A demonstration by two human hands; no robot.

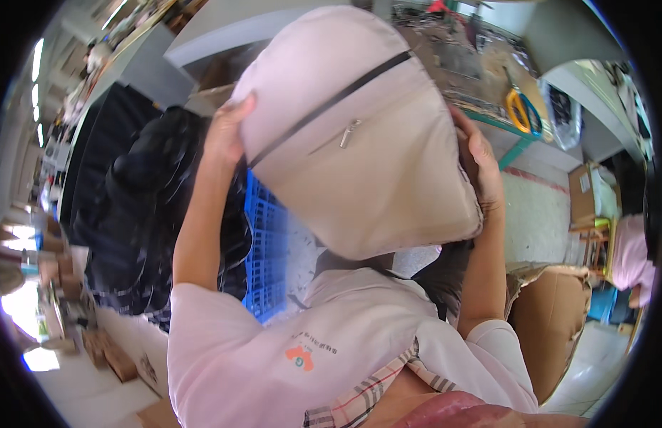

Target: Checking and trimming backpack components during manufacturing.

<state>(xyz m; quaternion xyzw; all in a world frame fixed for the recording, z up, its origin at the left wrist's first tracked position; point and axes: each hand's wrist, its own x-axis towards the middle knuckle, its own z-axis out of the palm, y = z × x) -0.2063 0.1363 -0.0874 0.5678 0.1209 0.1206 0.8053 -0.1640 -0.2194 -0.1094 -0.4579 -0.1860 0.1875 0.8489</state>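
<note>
A pale beige fabric bag piece (359, 185), rounded at its top, is held up in front of my chest. A black strip crosses it at a slant, and a small metal zipper pull hangs just below that strip. My left hand (233, 128) grips its left edge, the thumb lying on the front and the other fingers partly hidden behind. At the opposite edge my right hand (482, 160) holds on, its fingers curled against the side and partly behind the fabric. The lower right edge looks raw and slightly crumpled.
Black bags or fabric (149, 192) are heaped at the left, beside a blue plastic crate (265, 246). Scissors (520, 110) with yellow and blue handles are at the cluttered workbench's (445, 64) edge. A cardboard box (548, 321) stands by my right side.
</note>
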